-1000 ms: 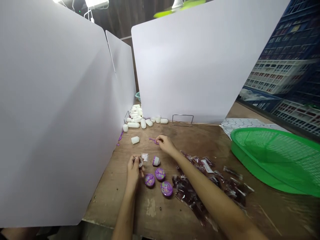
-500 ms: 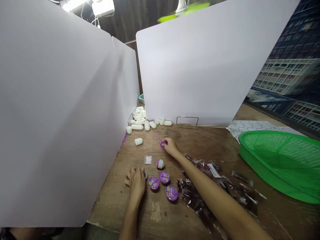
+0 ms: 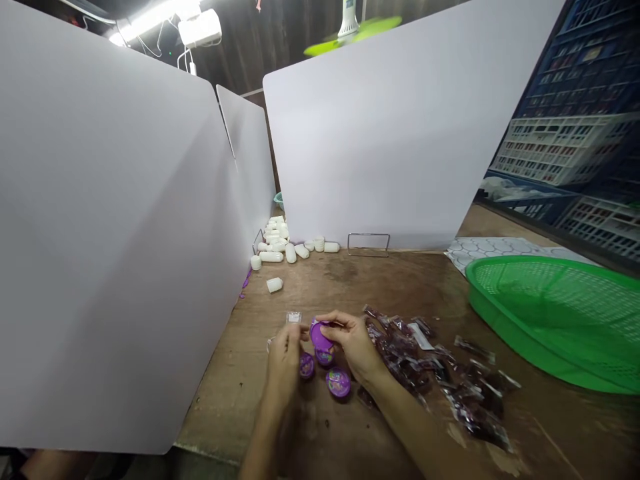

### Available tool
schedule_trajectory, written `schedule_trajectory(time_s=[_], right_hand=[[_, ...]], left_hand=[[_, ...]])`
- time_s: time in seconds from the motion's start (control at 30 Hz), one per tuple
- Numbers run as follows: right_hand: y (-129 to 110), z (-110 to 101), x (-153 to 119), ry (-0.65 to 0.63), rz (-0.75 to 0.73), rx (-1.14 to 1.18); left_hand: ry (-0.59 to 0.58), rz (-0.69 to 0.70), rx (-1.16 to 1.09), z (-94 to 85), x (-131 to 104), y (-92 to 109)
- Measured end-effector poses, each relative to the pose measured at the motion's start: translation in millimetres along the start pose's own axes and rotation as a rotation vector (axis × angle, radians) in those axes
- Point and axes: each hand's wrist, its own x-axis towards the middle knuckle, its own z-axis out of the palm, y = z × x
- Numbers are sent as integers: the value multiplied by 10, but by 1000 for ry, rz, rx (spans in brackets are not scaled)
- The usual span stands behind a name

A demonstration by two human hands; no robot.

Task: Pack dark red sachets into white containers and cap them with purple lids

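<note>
Since half a second ago both hands have drawn together above the purple discs: the left hand (image 3: 284, 352) has lifted off the bench (image 3: 390, 280), and the right hand (image 3: 356, 343) has come back from farther out. Between them sits a purple cap (image 3: 320, 335), smooth, rounded plastic, pinched by the right fingers and met by the left fingertips; whether the left grips it or something smaller I cannot tell. Both wrists angle inward, fingers curled. Just under the hands lie the round purple discs (image 3: 339, 383), glossy, one partly hidden by the left fingers. Beyond the left hand lie a small clear sachet (image 3: 294, 317) and white plastic capsules (image 3: 275, 243). Right of the right hand spread crinkled dark packets (image 3: 450, 383), then a green mesh basket (image 3: 550, 313), cut off at the edge.
</note>
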Motion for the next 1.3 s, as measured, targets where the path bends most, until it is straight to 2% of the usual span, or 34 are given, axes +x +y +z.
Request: schedule_trajectory(time_s=[0.07, 0.13, 0.2, 0.33, 0.5, 0.57, 0.63, 0.7, 0.77, 0.8, 0.93, 1.0, 1.07, 1.17, 1.3], right_hand=[[-37, 23, -92, 32, -113, -26], [-85, 15, -157, 72, -233, -101], [-140, -18, -207, 84, -288, -164], [-216, -102, -291, 25, -238, -153], [-241, -159, -382, 25, -56, -30], [-270, -175, -409, -36, -17, 6], [-314, -193, -418, -122, -1, 18], [-352, -212, -400, -185, 6, 7], [-362, -226, -355, -168, -38, -29], [-352, -230, -326, -120, -79, -61], [-242, -216, -236, 167, -240, -232], [-188, -193, -243, 215, -244, -230], [-161, -172, -287, 181, -252, -184], [-149, -175, -376, 64, -352, -214], [-101, -254, -442, -1, -445, -334]], left_hand=[[-99, -58, -197, 152, -30, 126], [-124, -120, -320, 250, -37, 178], [-127, -160, -372, 294, -33, 175], [-109, -140, -338, 307, -43, 125], [-107, -98, -240, 291, -94, 123], [-113, -87, -234, 279, -104, 133], [-164, -124, -289, 280, -111, 138], [-267, -219, -402, 304, -123, 133], [-350, -289, -512, 352, -151, 119], [-362, -297, -551, 382, -170, 111], [-326, -283, -615, 477, -252, 96], [-296, -301, -574, 488, -268, 103], [-230, -320, -514, 474, -260, 118], [-146, -342, -491, 437, -232, 144], [-150, -335, -502, 433, -232, 156]])
